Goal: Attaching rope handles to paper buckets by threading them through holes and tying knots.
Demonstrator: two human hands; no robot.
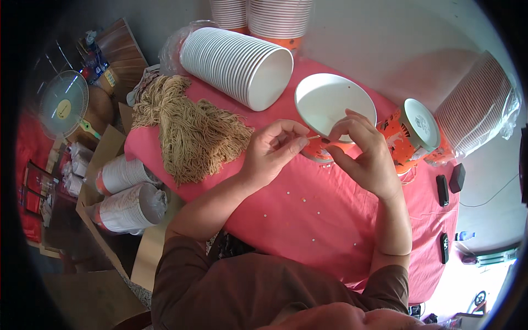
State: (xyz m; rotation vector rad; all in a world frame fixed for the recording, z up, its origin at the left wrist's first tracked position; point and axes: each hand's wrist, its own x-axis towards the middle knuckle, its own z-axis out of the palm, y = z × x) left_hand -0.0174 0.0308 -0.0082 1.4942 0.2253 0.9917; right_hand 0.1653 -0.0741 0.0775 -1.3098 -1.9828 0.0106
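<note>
Above the pink-covered table, my two hands meet in front of an open paper bucket (322, 99), white inside and orange outside. My left hand (275, 151) is closed, thumb and forefinger pinching the end of a thin pale cord. Close by on the right, my right hand (366, 151) curls its thumb and fingers toward the same spot at the bucket's near rim; what lies between them is too small to make out. A thick bundle of tan twisted cords (201, 132) lies to the left of my left hand.
Nested white buckets (231, 63) lie at the back. An upside-down orange bucket (404, 135) and a plastic-wrapped stack (473, 110) stand right. Small white bits dot the pink cloth (286, 242). Dark handheld objects (443, 190) lie at the right edge. A carton (102, 234) holds wrapped stacks.
</note>
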